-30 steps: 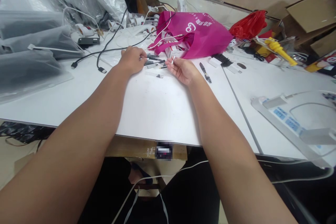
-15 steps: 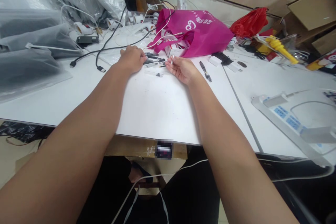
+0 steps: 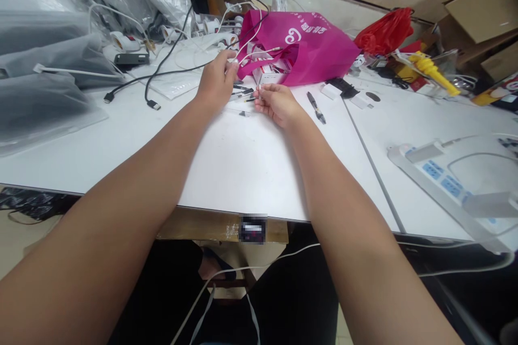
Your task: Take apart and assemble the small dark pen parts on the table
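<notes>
My right hand point(image 3: 279, 103) rests palm-up on the white table, its thumb and fingers closed on a thin pale stick-like piece point(image 3: 259, 89). To its left my left hand point(image 3: 217, 80) is raised, fingers curled together near the pink bag's handle; whatever sits at its fingertips is too small to name. Between and beyond the hands lie several pens and pen parts point(image 3: 244, 90), partly hidden by my left hand. A clear piece with a black tip point(image 3: 243, 114) lies just in front of them. Right of my right hand is a dark pen point(image 3: 316, 108).
Behind the hands stands a pink bag point(image 3: 324, 56) with a small box point(image 3: 269, 73) at its mouth. Black cables point(image 3: 154, 103) and grey plastic pouches point(image 3: 52, 86) lie left. A power strip point(image 3: 441, 178) is at right; a red bag point(image 3: 384, 32) sits farther back.
My left hand has lifted off the pens and moved right and up, towards the pink bag. My right hand stays in place, while the piece in its fingers now looks thinner and more upright.
</notes>
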Demonstrator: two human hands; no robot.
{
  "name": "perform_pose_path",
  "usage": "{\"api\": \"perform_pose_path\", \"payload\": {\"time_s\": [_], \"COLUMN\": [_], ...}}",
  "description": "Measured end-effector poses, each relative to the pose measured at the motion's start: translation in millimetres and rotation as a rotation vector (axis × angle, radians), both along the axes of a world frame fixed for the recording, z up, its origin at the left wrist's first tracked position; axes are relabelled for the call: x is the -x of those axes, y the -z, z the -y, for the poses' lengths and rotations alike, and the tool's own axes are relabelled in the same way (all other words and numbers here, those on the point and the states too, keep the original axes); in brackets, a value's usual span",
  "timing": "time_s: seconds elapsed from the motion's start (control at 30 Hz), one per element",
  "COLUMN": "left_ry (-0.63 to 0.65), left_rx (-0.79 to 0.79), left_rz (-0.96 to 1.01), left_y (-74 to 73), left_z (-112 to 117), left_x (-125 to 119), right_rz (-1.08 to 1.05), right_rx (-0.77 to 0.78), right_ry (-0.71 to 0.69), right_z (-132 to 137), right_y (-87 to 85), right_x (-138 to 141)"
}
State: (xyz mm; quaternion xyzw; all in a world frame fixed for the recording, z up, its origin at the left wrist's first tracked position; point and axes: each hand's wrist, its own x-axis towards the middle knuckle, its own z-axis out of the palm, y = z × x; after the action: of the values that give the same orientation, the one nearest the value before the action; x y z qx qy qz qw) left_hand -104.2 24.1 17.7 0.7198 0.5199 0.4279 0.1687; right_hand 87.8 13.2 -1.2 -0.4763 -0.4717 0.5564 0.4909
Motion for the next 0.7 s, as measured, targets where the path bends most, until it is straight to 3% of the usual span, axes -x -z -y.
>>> {"api": "perform_pose_path", "payload": {"time_s": [0.3, 0.53, 0.7], "left_ry": [0.041, -0.057, -0.029], "left_rx": [-0.058, 0.171, 0.174], "left_rz": [0.291, 0.455, 0.498], "left_y": [8.4, 7.8, 6.8], "left_z": [-10.3, -16.3, -19.6], "left_x": [-10.7, -18.6, -17.6], "right_rz": [0.091, 0.124, 0.180], "right_rx": [-0.060, -0.079, -0.118], "right_ry": [-0.064, -0.037, 0.052], "right_z": [5.1, 0.5, -7.6], "right_y": [-10.1, -4.8, -0.8], "right_x": [13.6, 15.1, 9.6]}}
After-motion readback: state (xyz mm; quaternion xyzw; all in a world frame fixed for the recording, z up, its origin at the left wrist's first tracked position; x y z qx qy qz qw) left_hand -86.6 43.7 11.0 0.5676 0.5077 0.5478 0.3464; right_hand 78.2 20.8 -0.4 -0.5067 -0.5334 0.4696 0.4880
